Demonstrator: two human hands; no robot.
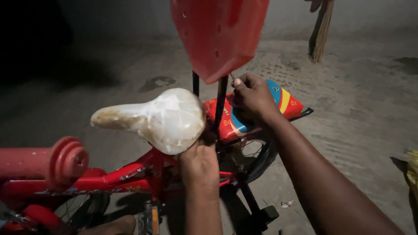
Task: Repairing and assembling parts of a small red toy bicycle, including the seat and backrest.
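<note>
- Red backrest [219, 37]: top cut off by the upper edge.
- Left hand [199, 163]: fingers hidden under the plastic-wrapped saddle [159, 119].
- Right hand [252, 98]: closed on something thin, too small to identify.
- Rear wheel [257, 154]: mostly hidden behind the mudguard [285, 102] and the arms.
- Broom [321, 30]: top cut off.
- Upper left background: too dark to make out.

Dim yard or shed floor, prob. at a home: bare rough concrete ground [348, 100], straw broom [321, 30] leaning on plain wall [130, 17].
</note>
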